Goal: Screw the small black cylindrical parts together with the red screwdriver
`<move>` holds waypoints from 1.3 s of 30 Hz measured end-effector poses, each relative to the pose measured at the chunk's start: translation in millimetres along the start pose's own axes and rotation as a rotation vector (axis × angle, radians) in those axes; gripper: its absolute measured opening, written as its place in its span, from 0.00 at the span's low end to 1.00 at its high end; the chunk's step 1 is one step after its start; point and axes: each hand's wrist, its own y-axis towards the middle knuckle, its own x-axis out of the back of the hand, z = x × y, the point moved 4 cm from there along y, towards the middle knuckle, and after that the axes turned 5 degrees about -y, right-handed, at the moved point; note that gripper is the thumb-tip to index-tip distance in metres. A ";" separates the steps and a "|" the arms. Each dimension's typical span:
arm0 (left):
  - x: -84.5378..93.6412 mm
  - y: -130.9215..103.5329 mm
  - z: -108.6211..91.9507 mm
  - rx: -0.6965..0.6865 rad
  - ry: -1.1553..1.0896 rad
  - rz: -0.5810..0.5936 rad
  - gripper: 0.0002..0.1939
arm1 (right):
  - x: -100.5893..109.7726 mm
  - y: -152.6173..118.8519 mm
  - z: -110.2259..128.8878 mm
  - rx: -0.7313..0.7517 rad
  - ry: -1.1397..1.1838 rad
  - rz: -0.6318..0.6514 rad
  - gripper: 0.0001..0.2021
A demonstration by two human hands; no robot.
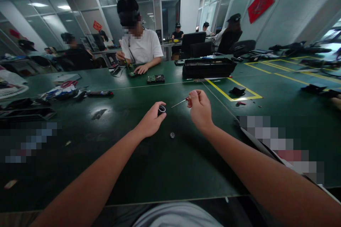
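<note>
Between the thumb and fingers of my left hand (151, 120) is a small black cylindrical part (161, 109) with a pale ring at its open end. My right hand (200, 111) grips a screwdriver (181, 103) by its reddish handle. The thin metal shaft points left toward the black part, its tip a little apart from it. Below and between both hands, a small round grey piece (172, 135) lies on the green table (149, 170).
Across the table a person (145, 46) works at a circuit board, near another board (156, 78). A black tray (209, 68) stands at the back. Yellow tape (220, 90) frames a black piece (237, 91). Clutter (62, 90) and a black marker-like tube (99, 93) lie left.
</note>
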 end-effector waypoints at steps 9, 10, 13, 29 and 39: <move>-2.1 -12.5 -22.7 -0.123 0.243 0.467 0.13 | -1.3 -2.3 2.0 0.038 0.000 0.045 0.12; -4.4 -14.6 -22.9 -0.143 0.258 0.522 0.12 | -1.5 -2.3 2.2 0.037 0.000 0.048 0.12; -11.4 -20.5 -20.9 -0.175 0.287 0.662 0.16 | -1.9 -2.5 2.9 0.027 0.003 0.048 0.11; -17.9 -25.5 -15.5 -0.161 0.198 0.819 0.16 | -5.5 -1.5 -1.7 0.050 0.005 0.083 0.11; -14.3 -16.4 -6.0 0.073 -0.210 0.670 0.18 | -5.5 -2.6 -0.4 0.038 -0.016 0.117 0.12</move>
